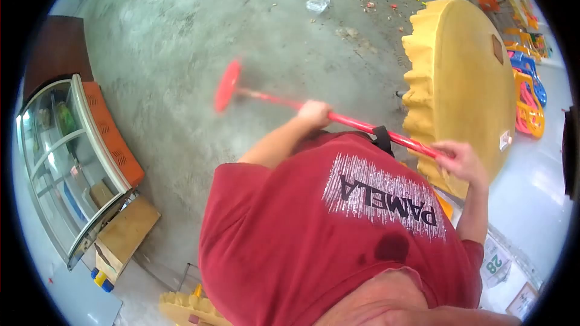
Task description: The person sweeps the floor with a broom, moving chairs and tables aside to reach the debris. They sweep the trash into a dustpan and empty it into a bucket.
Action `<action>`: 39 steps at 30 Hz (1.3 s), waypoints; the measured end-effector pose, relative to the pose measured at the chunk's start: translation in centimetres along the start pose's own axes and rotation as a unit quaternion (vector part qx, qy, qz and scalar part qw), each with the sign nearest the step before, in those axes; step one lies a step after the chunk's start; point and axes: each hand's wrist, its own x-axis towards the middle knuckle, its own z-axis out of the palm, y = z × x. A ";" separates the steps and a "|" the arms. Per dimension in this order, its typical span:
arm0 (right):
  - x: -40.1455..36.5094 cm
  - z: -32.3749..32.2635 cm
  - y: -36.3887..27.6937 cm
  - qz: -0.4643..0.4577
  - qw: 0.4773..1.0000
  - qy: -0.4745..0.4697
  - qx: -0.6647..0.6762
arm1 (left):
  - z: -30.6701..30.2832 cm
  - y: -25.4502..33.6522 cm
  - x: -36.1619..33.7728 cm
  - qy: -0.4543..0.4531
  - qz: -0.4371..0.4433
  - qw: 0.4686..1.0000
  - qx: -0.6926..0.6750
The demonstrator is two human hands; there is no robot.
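Observation:
A long red pole [362, 125] slants across the front of a red shirt [290, 229]. Its far end carries a flat red head [228, 86], blurred, over the grey floor [181, 30]. My left hand [315, 113] is wrapped round the pole nearer the head. Close to the other end, my right hand [460, 160] holds the pole with bent fingers. A black strap or band [383, 140] hangs at the pole between my hands.
A yellow scalloped-edge table [471, 90] stands on the right, with colourful plastic chairs [527, 102] beyond. At left are a glass display case [66, 163] and a cardboard box [127, 229]. A clear plastic bag [318, 5] and litter lie on the floor ahead. Another yellow scalloped piece [187, 309] shows at the bottom.

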 end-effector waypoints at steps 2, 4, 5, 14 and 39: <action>4.6 -1.0 0.2 -0.060 0.980 0.010 0.189 | 2.9 -3.6 -1.7 0.191 -0.023 0.980 -0.057; 8.7 -0.8 -2.6 -0.210 0.954 0.085 0.195 | 4.4 -5.3 -1.8 0.247 -0.069 0.960 -0.108; 11.1 -0.4 -3.6 -0.237 0.916 0.085 0.313 | 4.7 -5.6 -1.3 0.273 -0.092 0.949 -0.132; 23.4 -17.5 -6.2 -0.450 0.796 -0.018 0.404 | -6.7 3.5 14.6 0.334 -0.107 0.914 -0.203; 38.3 -27.4 -15.9 -0.445 0.833 -0.220 0.246 | -16.3 -3.5 15.5 0.504 -0.198 0.821 -0.181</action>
